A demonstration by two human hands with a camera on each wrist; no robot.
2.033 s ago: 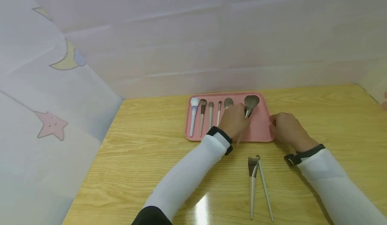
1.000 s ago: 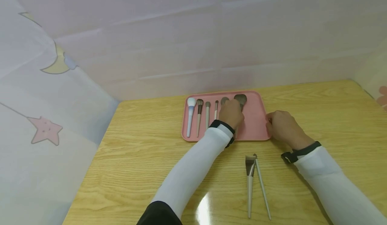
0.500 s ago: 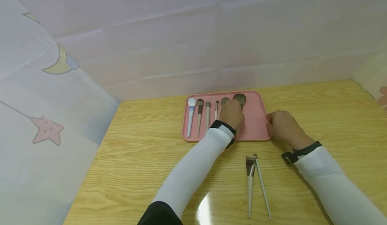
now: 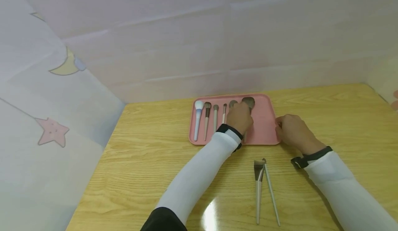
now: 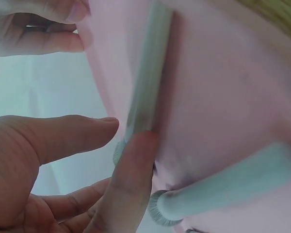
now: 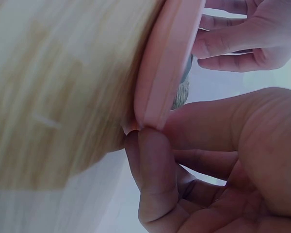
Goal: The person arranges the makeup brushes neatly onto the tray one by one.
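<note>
Head view shows you a light wood-grain counter [image 4: 149, 162] with a glossy top, closed in by pale fabric walls; the left wall carries a yellow moon print [image 4: 66, 65] and a pink star print [image 4: 52, 131]. At the far middle of the counter lies a flat pink rectangular plastic tray [image 4: 264, 129] with rounded corners and a low raised rim. Your left hand [image 4: 239, 117] lies over the tray's middle, and its fingers [image 5: 131, 179] rest on the pale green handle of a large fluffy grey powder brush [image 4: 248, 103], whose head points to the far rim; in the left wrist view one fingertip presses the handle and the thumb lies just beside it, so this grip is loose, with the fingers nearly straight and not wrapped round the handle. Your right hand [image 4: 290, 131] is at the tray's right edge, where the right wrist view shows thumb and fingertip pinching the rim [image 6: 160, 87]. Count six brushes on the tray: a white-headed brush with a light blue handle [image 4: 197, 118] at the far left, four slimmer ones beside it in a row, and the large powder brush. Two more brushes lie on the bare counter nearer you, a flat angled brush with a grey handle [image 4: 258, 182] and a thin long-handled brush [image 4: 271, 193], their heads touching.
</note>
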